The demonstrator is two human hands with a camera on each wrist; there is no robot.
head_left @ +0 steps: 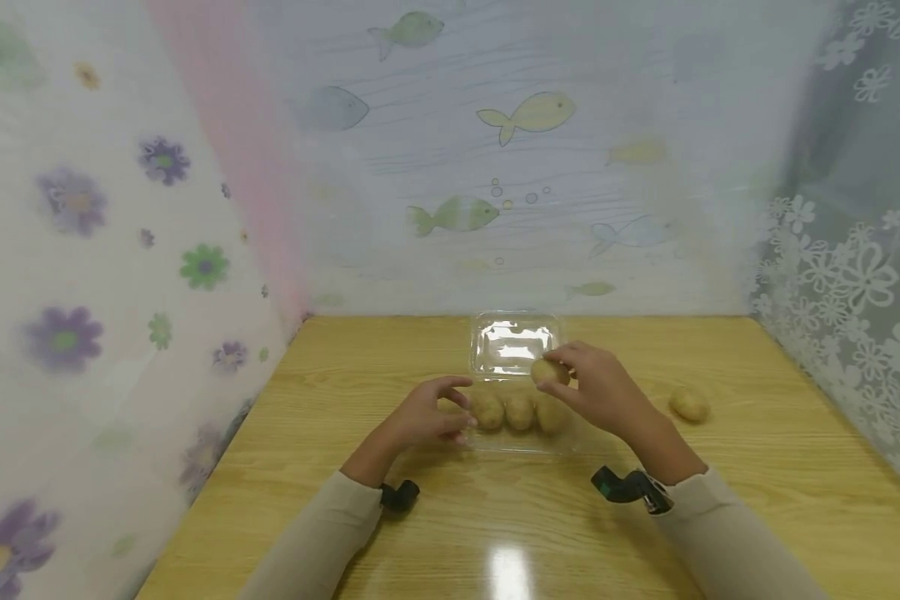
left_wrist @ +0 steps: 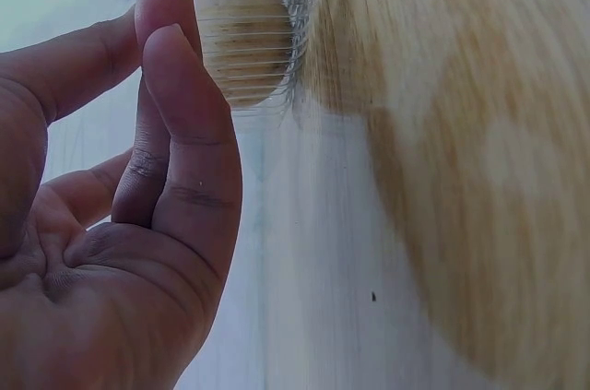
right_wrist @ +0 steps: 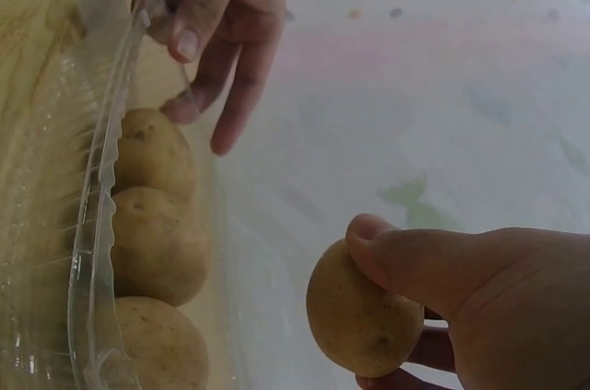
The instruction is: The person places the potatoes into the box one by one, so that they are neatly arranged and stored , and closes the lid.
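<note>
Three potatoes (head_left: 520, 412) sit in a row inside a clear plastic clamshell box (head_left: 523, 451), its lid (head_left: 512, 317) folded back toward the wall. My right hand (head_left: 596, 387) pinches another potato (right_wrist: 361, 316) between thumb and fingers, raised over the right side of the box near the hinge. At the box's left end, my left hand (head_left: 423, 412) has loosely bent, spread fingers. In the left wrist view its fingertips (left_wrist: 175, 58) are right at the ribbed side, with a potato (left_wrist: 241, 35) showing through the plastic.
One loose potato (head_left: 689, 404) lies on the wooden table (head_left: 435, 533) to the right of the box. A fish-patterned sheet (head_left: 435, 167) rises behind the table. Flowered sheets stand along the left (head_left: 120, 333) and right (head_left: 855, 275) sides.
</note>
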